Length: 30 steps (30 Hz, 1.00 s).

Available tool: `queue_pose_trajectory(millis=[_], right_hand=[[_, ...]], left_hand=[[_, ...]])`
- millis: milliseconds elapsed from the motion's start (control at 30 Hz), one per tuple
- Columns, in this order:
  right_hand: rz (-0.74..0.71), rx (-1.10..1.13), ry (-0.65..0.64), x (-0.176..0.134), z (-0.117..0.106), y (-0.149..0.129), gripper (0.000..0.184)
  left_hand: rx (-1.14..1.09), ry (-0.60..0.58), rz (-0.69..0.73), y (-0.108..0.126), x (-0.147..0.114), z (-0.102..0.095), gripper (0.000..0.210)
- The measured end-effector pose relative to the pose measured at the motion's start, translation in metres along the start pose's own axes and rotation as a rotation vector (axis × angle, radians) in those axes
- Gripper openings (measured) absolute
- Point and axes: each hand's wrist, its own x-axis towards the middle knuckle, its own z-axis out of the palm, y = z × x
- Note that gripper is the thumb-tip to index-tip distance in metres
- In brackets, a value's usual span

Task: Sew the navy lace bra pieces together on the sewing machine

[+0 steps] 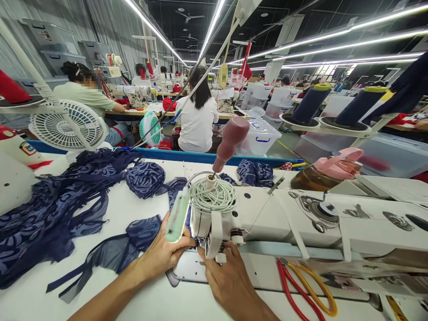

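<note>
My left hand (167,249) is closed at the left of the sewing machine (217,223) needle area, thumb and fingers pinching navy patterned fabric (188,218). The fabric runs behind the machine head. My right hand (230,278) reaches in from the front right, fingers bent around the presser foot area; the machine head hides part of them and whatever they hold. A pale green, lit handheld-shaped piece (177,216) hangs just above my left hand. Left of it, a navy cup piece with sheer straps (117,247) lies on the table.
Navy fabric pieces (60,200) pile at left, near a white fan (67,125). A pink-handled tool (230,142) stands upright above coiled pale cord (213,195). Red-and-orange-handled pliers (307,285), a pink-lidded bottle (326,171) and navy thread cones (310,104) are at right. Co-workers sit ahead.
</note>
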Motion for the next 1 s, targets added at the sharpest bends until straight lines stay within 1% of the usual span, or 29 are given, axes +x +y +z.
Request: queue_pose_trajectory(millis=[133, 300, 367, 467, 567, 667, 733, 833, 1000], right_hand=[[0.012, 0.030, -0.011, 0.002, -0.002, 0.000, 0.043], [0.014, 0.018, -0.036, 0.000, -0.001, 0.000, 0.044], [0.010, 0.018, -0.028, -0.001, 0.000, 0.000, 0.044], [0.003, 0.029, 0.009, 0.000, 0.000, 0.000, 0.044], [0.005, 0.059, 0.010, 0.001, -0.002, 0.000, 0.045], [0.032, 0.117, -0.008, 0.000, -0.003, 0.000, 0.038], [0.063, 0.162, 0.016, -0.002, -0.003, 0.000, 0.032], [0.107, 0.196, 0.068, -0.003, -0.001, 0.000, 0.034], [0.120, 0.187, 0.109, -0.002, -0.001, -0.001, 0.031]], left_hand=[[0.031, 0.004, 0.011, 0.000, 0.001, -0.002, 0.031], [0.121, -0.002, 0.086, 0.004, 0.002, -0.004, 0.033], [0.144, 0.005, 0.094, 0.006, 0.003, -0.005, 0.033], [0.111, 0.033, 0.072, 0.006, 0.005, -0.005, 0.030], [0.086, 0.024, 0.088, 0.006, 0.006, -0.006, 0.031], [0.083, 0.009, 0.121, 0.004, 0.007, -0.007, 0.032], [0.086, -0.003, 0.123, 0.003, 0.007, -0.008, 0.031], [0.105, -0.024, 0.117, 0.004, 0.006, -0.009, 0.032], [0.210, -0.067, 0.159, 0.011, 0.005, -0.013, 0.036]])
